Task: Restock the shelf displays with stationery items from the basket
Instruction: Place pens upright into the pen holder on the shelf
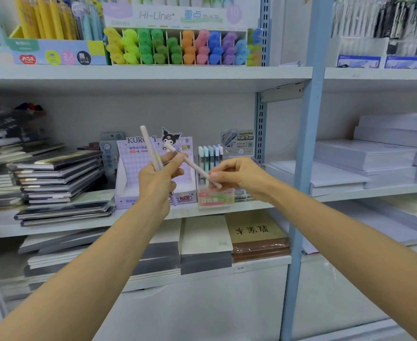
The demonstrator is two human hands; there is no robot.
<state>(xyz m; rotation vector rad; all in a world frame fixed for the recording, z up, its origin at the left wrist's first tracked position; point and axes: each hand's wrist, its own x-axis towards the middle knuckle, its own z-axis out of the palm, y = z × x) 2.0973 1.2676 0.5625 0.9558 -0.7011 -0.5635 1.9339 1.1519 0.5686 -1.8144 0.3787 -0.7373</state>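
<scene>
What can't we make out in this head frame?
The basket: outside the head view entirely.
Count of pens in the left hand: unclear, fingers cover them.
Inside of the purple display box: hidden behind both hands; the right hand pinches a pale pen.
Top right hanging packs: blurred, labels unreadable.

– How many hands and pens?
– Two hands: left hand (pixel 157 178), right hand (pixel 237 173). Two pale pens show plainly: upright pen (pixel 150 146), slanted pen (pixel 197 168). One purple display box (pixel 128 201).

Clear headroom above purple display box (pixel 128 178), notebook stack (pixel 62 178) close left, pen rack (pixel 214 196) just beside right.
</scene>
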